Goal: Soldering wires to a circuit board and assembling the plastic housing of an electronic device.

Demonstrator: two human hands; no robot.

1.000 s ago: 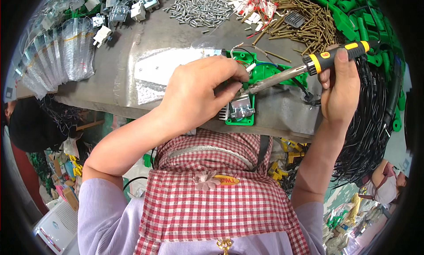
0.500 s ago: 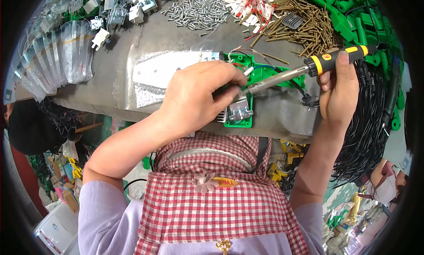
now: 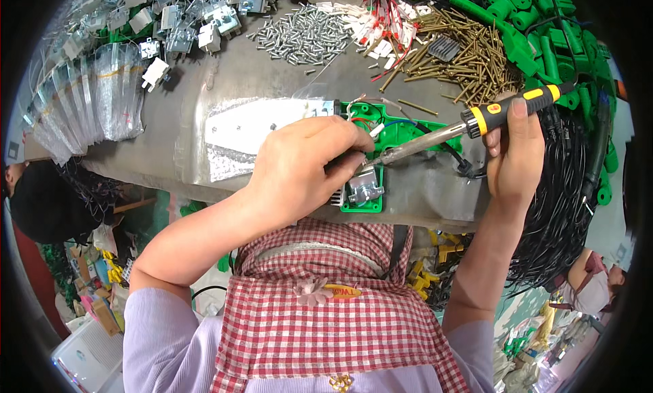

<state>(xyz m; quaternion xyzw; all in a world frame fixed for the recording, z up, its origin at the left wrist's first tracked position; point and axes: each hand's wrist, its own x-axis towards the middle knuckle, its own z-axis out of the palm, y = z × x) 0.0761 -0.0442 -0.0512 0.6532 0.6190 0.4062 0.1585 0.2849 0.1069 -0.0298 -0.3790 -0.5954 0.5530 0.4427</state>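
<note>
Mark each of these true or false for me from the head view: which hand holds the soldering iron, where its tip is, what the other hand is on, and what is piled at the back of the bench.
1. The right hand holds the soldering iron by its black and yellow handle. True.
2. The iron's tip points away from the green housing. False: it reaches in over the housing, next to the left hand.
3. The left hand rests on the clear bags. False: it is on the green housing.
4. Brass-coloured screws lie at the back right. True.
5. The silver screws are in a box. False: they lie loose on the bench.
</note>
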